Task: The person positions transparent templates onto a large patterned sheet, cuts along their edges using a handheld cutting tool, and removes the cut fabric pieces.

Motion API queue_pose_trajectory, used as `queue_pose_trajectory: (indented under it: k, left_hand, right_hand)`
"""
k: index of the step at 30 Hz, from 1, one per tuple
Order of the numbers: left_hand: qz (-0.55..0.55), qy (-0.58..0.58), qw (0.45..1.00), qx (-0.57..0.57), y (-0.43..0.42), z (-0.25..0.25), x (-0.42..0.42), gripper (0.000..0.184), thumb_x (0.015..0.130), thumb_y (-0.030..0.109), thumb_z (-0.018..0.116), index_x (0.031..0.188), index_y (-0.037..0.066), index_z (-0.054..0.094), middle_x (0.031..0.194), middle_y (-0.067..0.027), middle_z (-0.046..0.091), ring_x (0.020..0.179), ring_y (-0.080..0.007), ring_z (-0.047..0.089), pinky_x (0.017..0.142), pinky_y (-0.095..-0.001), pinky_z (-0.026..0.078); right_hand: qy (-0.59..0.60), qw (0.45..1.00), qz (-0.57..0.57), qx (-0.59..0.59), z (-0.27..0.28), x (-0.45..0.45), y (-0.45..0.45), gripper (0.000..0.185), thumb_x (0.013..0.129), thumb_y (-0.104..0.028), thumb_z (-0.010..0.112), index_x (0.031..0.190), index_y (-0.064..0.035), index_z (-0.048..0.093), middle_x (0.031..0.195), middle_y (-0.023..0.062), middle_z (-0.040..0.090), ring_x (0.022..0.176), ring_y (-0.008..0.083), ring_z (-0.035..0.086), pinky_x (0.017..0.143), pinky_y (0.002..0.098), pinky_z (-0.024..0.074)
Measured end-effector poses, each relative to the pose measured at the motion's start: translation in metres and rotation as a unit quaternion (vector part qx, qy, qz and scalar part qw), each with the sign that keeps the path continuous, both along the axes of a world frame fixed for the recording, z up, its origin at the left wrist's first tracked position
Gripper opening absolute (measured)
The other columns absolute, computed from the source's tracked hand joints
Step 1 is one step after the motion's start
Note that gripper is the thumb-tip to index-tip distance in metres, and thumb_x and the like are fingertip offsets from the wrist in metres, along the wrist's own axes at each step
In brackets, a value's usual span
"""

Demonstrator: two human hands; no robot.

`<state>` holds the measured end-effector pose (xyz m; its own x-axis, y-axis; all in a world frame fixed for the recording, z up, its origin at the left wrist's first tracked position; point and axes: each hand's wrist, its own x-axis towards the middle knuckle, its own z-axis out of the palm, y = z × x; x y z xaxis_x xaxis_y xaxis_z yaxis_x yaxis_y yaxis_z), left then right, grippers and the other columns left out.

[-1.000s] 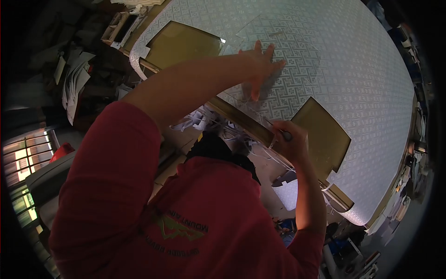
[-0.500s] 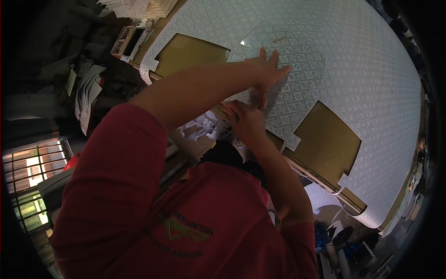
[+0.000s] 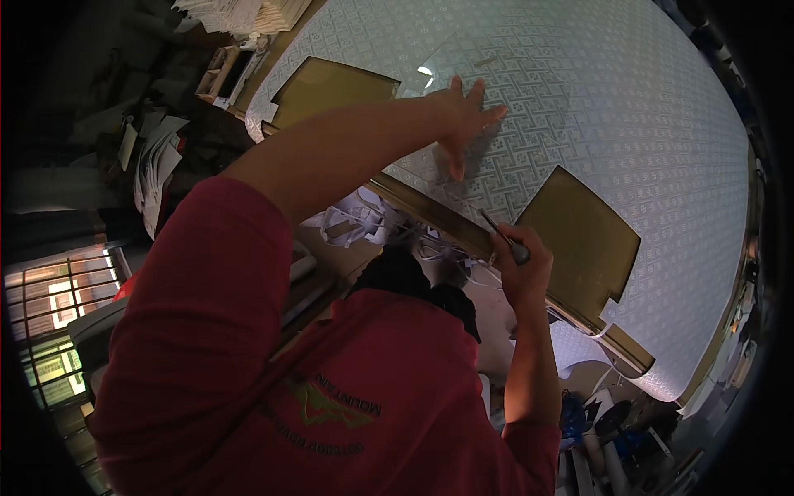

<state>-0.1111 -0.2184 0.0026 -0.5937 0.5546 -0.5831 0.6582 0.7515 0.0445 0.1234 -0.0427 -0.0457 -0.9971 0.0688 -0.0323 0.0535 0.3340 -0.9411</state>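
Note:
My left hand (image 3: 463, 116) lies with spread fingers on a clear, see-through plate (image 3: 438, 132) on the patterned pale sheet (image 3: 645, 149). Its thumb points towards the table's front edge. My right hand (image 3: 525, 264) is closed around a slim knife-like tool (image 3: 519, 251) with a dark rounded end. The tool's thin shaft points up and left, over the sheet near the front edge; I cannot tell whether its tip touches. Beside my right hand is an olive-brown notched area (image 3: 583, 240) where the sheet is cut away. A similar brown area (image 3: 335, 91) lies beyond my left forearm.
A brown strip (image 3: 430, 215) runs along the table's front edge. Pale scraps (image 3: 360, 217) lie below it. Stacked papers (image 3: 281, 15) sit at the far left, loose sheets (image 3: 157, 165) hang further left, and a barred window (image 3: 66, 306) is at lower left.
My right hand has moved from beside my left hand to the right and towards me, and the tool in it now shows. My left hand has shifted slightly left and away.

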Motion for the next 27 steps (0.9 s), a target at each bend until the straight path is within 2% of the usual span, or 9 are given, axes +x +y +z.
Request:
queue_pose_trajectory:
  k: [3,5,8,12,15,19,21,23,27]
  left_hand:
    - [-0.015,0.017,1.000,-0.008,0.001,-0.005,-0.002,0.151,0.053,0.052,0.101,0.169,0.027,0.008,0.172,-0.0299,0.002,0.152,-0.0616,0.017,0.116,-0.0618,0.042]
    - [-0.022,0.011,0.999,-0.021,0.007,0.003,-0.002,0.152,0.053,0.053,0.101,0.169,0.024,0.008,0.172,-0.0301,0.002,0.153,-0.0597,0.017,0.117,-0.0601,0.042]
    - [-0.047,0.021,0.998,-0.020,0.006,-0.001,-0.004,0.152,0.052,0.054,0.100,0.169,0.016,0.009,0.172,-0.0295,0.002,0.155,-0.0552,0.015,0.119,-0.0565,0.040]
    - [-0.127,0.050,0.990,0.034,0.000,-0.015,-0.012,0.154,0.049,0.058,0.100,0.165,0.005,0.015,0.173,-0.0249,0.005,0.158,-0.0491,0.013,0.120,-0.0504,0.042]
    - [-0.117,0.013,0.993,0.019,0.003,-0.004,-0.013,0.154,0.054,0.056,0.099,0.165,-0.001,0.009,0.174,-0.0240,0.000,0.158,-0.0499,0.009,0.122,-0.0515,0.038]
    - [-0.113,0.009,0.993,0.034,0.005,-0.003,-0.013,0.151,0.055,0.054,0.099,0.167,0.006,0.009,0.173,-0.0255,-0.002,0.158,-0.0513,0.008,0.120,-0.0592,0.038]
    - [-0.102,-0.027,0.994,0.025,0.007,0.004,-0.011,0.150,0.054,0.052,0.100,0.168,0.015,0.009,0.173,-0.0274,-0.002,0.156,-0.0557,0.008,0.114,-0.0716,0.038]
    - [-0.102,-0.029,0.994,0.022,0.010,0.001,-0.012,0.151,0.054,0.054,0.100,0.168,0.021,0.007,0.173,-0.0265,-0.003,0.156,-0.0568,0.006,0.112,-0.0745,0.038]
    - [-0.100,-0.035,0.994,0.002,0.012,0.000,-0.013,0.153,0.055,0.057,0.100,0.169,0.024,0.002,0.173,-0.0264,-0.007,0.155,-0.0584,0.003,0.109,-0.0777,0.038]
  right_hand:
    - [0.066,0.996,-0.054,0.030,0.000,0.015,0.011,0.013,0.094,-0.006,0.076,0.105,0.0000,0.073,0.088,0.0087,0.074,0.081,0.0125,0.069,0.075,0.0295,0.0551]
    - [0.042,0.993,-0.100,0.054,0.006,0.027,0.011,0.011,0.092,-0.003,0.075,0.102,0.0015,0.073,0.091,0.0164,0.076,0.080,0.0206,0.075,0.071,0.0314,0.0561]
    - [0.059,0.983,-0.137,0.107,0.011,0.036,0.002,0.010,0.093,-0.004,0.075,0.102,0.0004,0.073,0.088,0.0168,0.076,0.076,0.0216,0.075,0.068,0.0328,0.0553]
    - [0.020,0.970,-0.216,0.110,0.017,0.040,-0.023,0.014,0.094,-0.008,0.076,0.104,0.0016,0.071,0.088,0.0139,0.074,0.079,0.0152,0.070,0.073,0.0311,0.0547]
    - [0.029,0.950,-0.268,0.158,0.021,0.036,-0.040,0.013,0.094,-0.011,0.075,0.101,-0.0006,0.072,0.083,0.0173,0.075,0.073,0.0271,0.075,0.066,0.0360,0.0561]
    - [0.000,0.932,-0.322,0.169,0.020,0.026,-0.051,0.013,0.094,-0.012,0.074,0.100,-0.0008,0.071,0.084,0.0193,0.074,0.075,0.0307,0.076,0.069,0.0386,0.0569]
    - [-0.018,0.922,-0.346,0.173,0.016,0.022,-0.057,0.012,0.094,-0.012,0.074,0.099,-0.0008,0.070,0.084,0.0201,0.074,0.076,0.0322,0.076,0.070,0.0393,0.0571]
    - [-0.013,0.914,-0.369,0.167,0.012,0.020,-0.062,0.013,0.096,-0.009,0.071,0.102,0.0024,0.069,0.085,0.0151,0.075,0.079,0.0181,0.074,0.073,0.0313,0.0561]
    - [-0.035,0.893,-0.403,0.199,0.010,0.011,-0.071,0.012,0.096,-0.009,0.070,0.101,0.0022,0.069,0.082,0.0135,0.075,0.079,0.0179,0.075,0.073,0.0317,0.0569]
